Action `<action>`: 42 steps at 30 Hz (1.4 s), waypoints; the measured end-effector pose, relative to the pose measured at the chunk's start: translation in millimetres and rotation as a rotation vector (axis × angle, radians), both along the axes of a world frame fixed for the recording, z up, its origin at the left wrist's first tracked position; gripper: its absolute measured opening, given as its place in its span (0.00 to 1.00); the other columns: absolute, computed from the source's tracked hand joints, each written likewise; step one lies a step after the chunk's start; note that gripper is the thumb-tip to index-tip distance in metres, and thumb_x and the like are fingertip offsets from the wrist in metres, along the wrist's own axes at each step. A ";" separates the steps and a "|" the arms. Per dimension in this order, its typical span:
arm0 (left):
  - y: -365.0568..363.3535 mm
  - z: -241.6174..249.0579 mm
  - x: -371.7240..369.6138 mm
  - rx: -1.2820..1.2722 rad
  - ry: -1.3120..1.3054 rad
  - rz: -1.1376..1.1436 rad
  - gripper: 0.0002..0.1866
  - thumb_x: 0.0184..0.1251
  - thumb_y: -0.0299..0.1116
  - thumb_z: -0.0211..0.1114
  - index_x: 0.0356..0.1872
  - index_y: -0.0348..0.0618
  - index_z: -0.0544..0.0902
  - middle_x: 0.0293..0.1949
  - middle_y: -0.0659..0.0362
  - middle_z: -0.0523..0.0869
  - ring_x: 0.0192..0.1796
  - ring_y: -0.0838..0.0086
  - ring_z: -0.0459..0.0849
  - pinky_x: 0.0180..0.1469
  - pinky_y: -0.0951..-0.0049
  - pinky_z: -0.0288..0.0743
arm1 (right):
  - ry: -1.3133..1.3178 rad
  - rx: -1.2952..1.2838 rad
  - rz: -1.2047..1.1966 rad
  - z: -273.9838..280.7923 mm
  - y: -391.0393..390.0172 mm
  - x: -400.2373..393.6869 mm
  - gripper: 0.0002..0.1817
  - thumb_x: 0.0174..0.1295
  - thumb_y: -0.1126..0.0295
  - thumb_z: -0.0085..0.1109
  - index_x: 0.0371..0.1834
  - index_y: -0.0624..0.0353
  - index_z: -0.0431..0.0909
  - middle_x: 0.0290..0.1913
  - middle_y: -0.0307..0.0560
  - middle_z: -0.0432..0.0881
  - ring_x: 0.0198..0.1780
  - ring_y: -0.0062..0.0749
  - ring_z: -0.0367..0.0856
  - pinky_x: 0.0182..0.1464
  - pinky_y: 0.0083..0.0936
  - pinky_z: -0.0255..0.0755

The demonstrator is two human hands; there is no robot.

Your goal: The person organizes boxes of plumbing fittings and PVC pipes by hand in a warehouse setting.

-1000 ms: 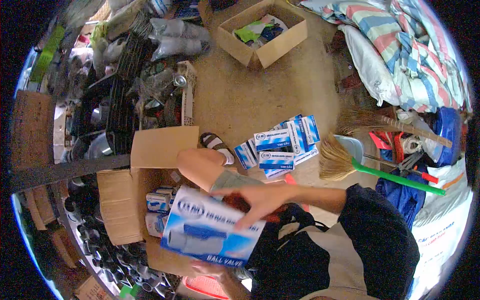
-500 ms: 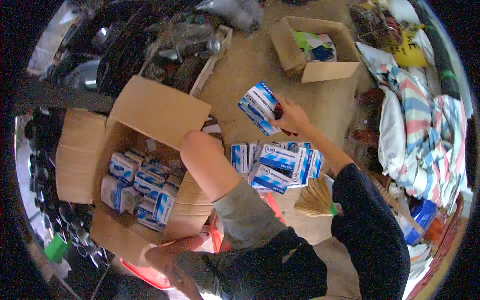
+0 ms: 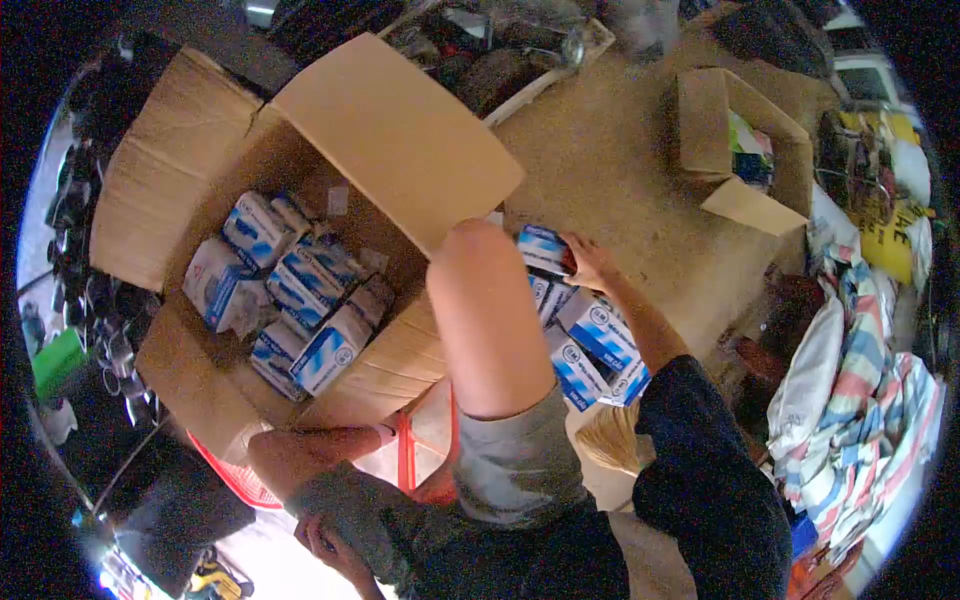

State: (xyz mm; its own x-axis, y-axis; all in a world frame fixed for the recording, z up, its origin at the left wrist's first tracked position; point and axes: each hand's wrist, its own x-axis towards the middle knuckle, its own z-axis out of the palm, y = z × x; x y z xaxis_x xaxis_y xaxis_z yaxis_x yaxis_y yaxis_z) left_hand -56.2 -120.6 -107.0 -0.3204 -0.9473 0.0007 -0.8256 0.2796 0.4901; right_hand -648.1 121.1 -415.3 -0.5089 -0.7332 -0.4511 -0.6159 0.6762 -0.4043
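Our right hand pinches a blue-and-white box atop the stack of boxes, right of the open carton; our left hand, below the carton, we cannot tell.

small open carton, striped cloth, broom

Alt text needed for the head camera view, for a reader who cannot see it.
Seen from above, a seated person's right hand sets a blue-and-white box onto a pile of matching boxes on the sandy floor. The left hand is low by the leg, and a big open carton of the same boxes stands to the left.
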 end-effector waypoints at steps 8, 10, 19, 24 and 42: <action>2.0 4.4 -12.2 0.064 0.031 0.127 0.15 0.69 0.37 0.56 0.42 0.35 0.82 0.47 0.51 0.74 0.56 0.57 0.73 0.63 0.56 0.64 | -0.070 0.151 -0.141 34.1 9.0 -12.5 0.42 0.50 0.72 0.66 0.72 0.50 0.60 0.53 0.59 0.81 0.55 0.59 0.80 0.56 0.46 0.76; 3.1 -0.9 -5.9 0.038 0.114 0.119 0.14 0.69 0.37 0.56 0.42 0.35 0.82 0.48 0.51 0.74 0.56 0.58 0.73 0.63 0.56 0.64 | -0.185 0.165 -0.370 68.4 -6.0 -19.4 0.35 0.55 0.71 0.61 0.69 0.51 0.61 0.43 0.59 0.83 0.46 0.56 0.83 0.49 0.47 0.79; 6.5 -2.6 2.9 -0.008 0.231 0.076 0.11 0.61 0.21 0.54 0.40 0.36 0.83 0.46 0.51 0.76 0.53 0.58 0.75 0.61 0.60 0.67 | -0.657 -0.504 -0.888 262.9 -54.6 -34.3 0.27 0.61 0.50 0.59 0.55 0.60 0.77 0.42 0.42 0.81 0.48 0.35 0.80 0.53 0.31 0.72; 10.1 -6.1 7.2 -0.076 0.314 0.047 0.11 0.61 0.21 0.54 0.39 0.36 0.84 0.45 0.51 0.77 0.52 0.59 0.75 0.61 0.59 0.68 | -0.456 -0.827 -0.880 371.6 -105.9 14.0 0.21 0.60 0.54 0.62 0.49 0.57 0.78 0.45 0.40 0.84 0.45 0.31 0.82 0.54 0.31 0.73; 28.8 64.4 13.7 -0.215 0.066 0.044 0.11 0.58 0.22 0.62 0.41 0.44 0.87 0.47 0.54 0.79 0.53 0.58 0.77 0.61 0.58 0.67 | -1.182 -0.432 -0.272 282.7 -286.3 251.3 0.22 0.64 0.60 0.64 0.57 0.60 0.78 0.50 0.41 0.85 0.53 0.29 0.82 0.57 0.30 0.74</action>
State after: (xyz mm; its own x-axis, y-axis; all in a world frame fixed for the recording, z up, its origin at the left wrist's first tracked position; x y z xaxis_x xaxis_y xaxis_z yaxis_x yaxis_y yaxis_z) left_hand -42.5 -91.7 -42.6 -0.2717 -0.9359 0.2241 -0.8071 0.3484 0.4766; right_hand -396.8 -165.2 -132.6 -0.1203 -0.8682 -0.4814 0.4010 0.4011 -0.8236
